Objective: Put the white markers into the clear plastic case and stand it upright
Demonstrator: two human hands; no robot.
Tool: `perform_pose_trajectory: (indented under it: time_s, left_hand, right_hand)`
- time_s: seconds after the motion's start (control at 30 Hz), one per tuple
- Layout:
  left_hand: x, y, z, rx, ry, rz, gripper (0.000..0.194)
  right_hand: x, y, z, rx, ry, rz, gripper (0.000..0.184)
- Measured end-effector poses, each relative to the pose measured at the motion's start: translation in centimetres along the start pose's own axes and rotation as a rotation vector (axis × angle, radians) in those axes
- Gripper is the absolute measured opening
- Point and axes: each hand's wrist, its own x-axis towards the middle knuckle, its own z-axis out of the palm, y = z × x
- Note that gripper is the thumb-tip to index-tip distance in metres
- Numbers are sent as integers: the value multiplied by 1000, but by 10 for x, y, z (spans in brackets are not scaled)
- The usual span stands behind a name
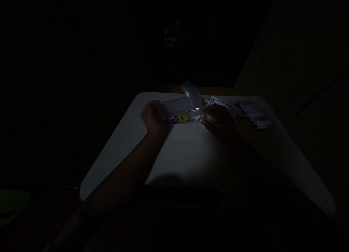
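A clear plastic case (177,107) with a yellow, blue and red label is held just above the table, lying lengthwise between my hands. Its hinged lid (191,93) stands raised near the right end. My left hand (151,117) wraps round the left end of the case. At the right end, the fingers and thumb of my right hand (222,124) grip the case near its corner. Several markers (218,100) with pale barrels and dark or green ends lie on the table just behind my right hand, which partly hides them.
The white table (117,143) has rounded corners and is lit mainly in the middle. A dark flat object (252,114), partly pixelated, lies at its right side. A wall (305,63) rises to the right, with a cable along it. The surroundings are very dark.
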Motion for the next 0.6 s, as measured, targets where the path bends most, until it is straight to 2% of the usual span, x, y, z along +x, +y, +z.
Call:
perform_pose_trajectory:
  time_s: [0.07, 0.2, 0.33, 0.47, 0.6]
  left_hand:
    - [-6, 4, 5, -60, -2, -62, 19]
    - [-12, 6, 11, -92, -4, -48, 16]
    - [-11, 6, 10, -106, -24, -88, 15]
    - [-11, 4, 7, -58, -85, -18, 17]
    - [-10, 0, 4, -26, -185, 23, 24]
  right_hand:
    - [1, -6, 9, 24, 87, -65, 34]
    - [2, -10, 19, 69, 230, -112, 25]
    - [5, -13, 17, 134, 208, -63, 21]
    - [8, -15, 12, 181, 164, 48, 25]
    - [11, -16, 7, 199, 234, 43, 26]
